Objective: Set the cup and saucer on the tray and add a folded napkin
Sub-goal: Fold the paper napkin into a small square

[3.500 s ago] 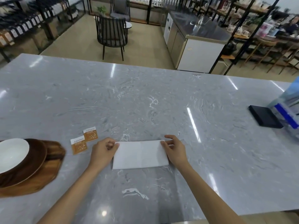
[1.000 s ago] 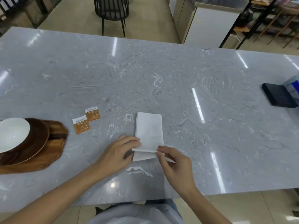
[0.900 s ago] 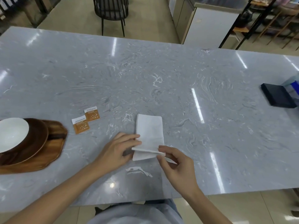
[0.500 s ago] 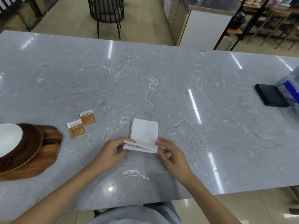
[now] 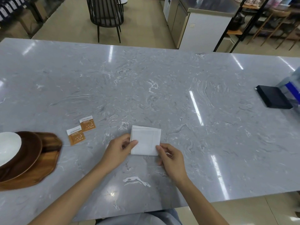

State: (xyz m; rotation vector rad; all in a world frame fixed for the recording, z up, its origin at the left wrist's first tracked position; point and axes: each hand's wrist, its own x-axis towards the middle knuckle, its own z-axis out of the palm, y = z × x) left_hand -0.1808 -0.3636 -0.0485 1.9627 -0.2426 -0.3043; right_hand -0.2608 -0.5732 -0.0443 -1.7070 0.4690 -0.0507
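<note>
A white paper napkin [image 5: 146, 140], folded into a small square, lies flat on the grey marble table [image 5: 162, 95] near its front edge. My left hand [image 5: 120, 148] pinches the napkin's left edge with thumb and fingers. My right hand [image 5: 170, 157] touches its lower right corner with the fingertips. At the far left sits a wooden tray [image 5: 40, 169] with a dark brown saucer [image 5: 29, 153] on it and a white dish [image 5: 8, 146] on top, cut off by the frame edge. No cup is visible.
Two orange sachets [image 5: 81, 130] lie between the tray and the napkin. A black flat box [image 5: 272, 99] and a clear blue-marked container [image 5: 292, 88] stand at the table's right edge. A black chair [image 5: 106, 15] stands beyond the far edge.
The long napkin strip was folded in half, its near end brought up and over, and now lies pressed flat as a square. Both hands stay at its near edge.
</note>
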